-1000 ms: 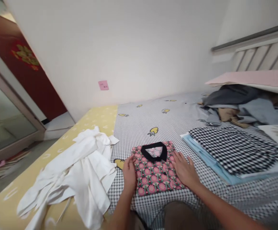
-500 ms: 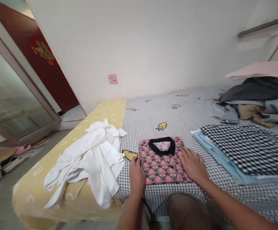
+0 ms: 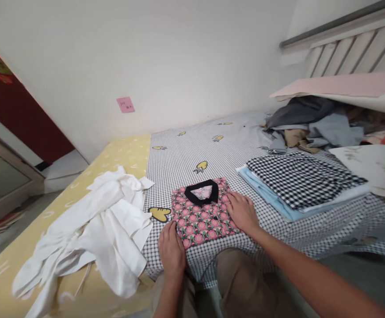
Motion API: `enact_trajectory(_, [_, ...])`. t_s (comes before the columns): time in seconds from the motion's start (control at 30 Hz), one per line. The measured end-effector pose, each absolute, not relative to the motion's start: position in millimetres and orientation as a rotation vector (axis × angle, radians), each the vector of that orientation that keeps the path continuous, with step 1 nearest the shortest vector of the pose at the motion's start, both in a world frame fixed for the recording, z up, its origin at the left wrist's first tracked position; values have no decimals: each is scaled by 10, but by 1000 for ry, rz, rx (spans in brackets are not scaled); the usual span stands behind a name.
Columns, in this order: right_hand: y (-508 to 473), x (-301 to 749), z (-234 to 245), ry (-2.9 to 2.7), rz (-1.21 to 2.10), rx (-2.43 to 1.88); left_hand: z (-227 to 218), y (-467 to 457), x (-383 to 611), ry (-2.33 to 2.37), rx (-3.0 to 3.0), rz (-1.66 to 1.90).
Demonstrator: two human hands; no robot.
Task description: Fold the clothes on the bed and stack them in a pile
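A folded shirt point(image 3: 195, 218) with a pink flower print and a black collar lies in front of me on the bed, collar facing away. My right hand point(image 3: 242, 213) rests on the shirt's right side, fingers stretched out over the cloth. At the lower left edge of the shirt is my left hand point(image 3: 172, 249), its fingers extended and close together along the border. Neither hand grips the cloth. To the left lies a crumpled white garment point(image 3: 112, 238), apart from my left hand.
On the right, a black-and-white checked garment point(image 3: 306, 179) tops light blue folded cloth point(image 3: 265, 194). Behind it are heaped dark and grey clothes point(image 3: 301, 115) beneath a pink sheet point(image 3: 341, 86). The bedsheet point(image 3: 179, 161) is checked, with a yellow strip point(image 3: 126, 152) at left.
My view has turned to the right, so everything sits further left and more of the right side shows. My left hand has slipped slightly lower along the shirt's edge; the right stays on the shirt.
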State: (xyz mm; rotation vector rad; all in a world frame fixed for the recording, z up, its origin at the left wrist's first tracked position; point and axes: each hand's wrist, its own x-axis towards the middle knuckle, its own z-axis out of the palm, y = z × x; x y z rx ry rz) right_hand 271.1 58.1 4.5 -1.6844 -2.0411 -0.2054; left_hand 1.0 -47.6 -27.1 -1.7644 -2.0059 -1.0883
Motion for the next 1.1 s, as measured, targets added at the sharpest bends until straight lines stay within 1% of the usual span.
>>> enact_trajectory(0.23, [562,2702,94,-1997,-168,-1685,-281,-472,-10,-1990,-1770,-1150])
enact_trajectory(0.7, [529,2719,137,-1998,-110,-1688,-265,-475,-3,-1994,-1787,-1126])
enact_trajectory(0.9, [546,2743,127,-2004,-53,-1686,-250,-495,43,-2029,-1716,-1228])
enact_trajectory(1.0, [596,2736,226,-1978,8,-1745,-250,-513,58,-1970,-1664,-1335])
enact_trajectory(1.1, [608,2611,436,-1953,-109,-1707,-273,-533,52,-1872,-1693,-1350])
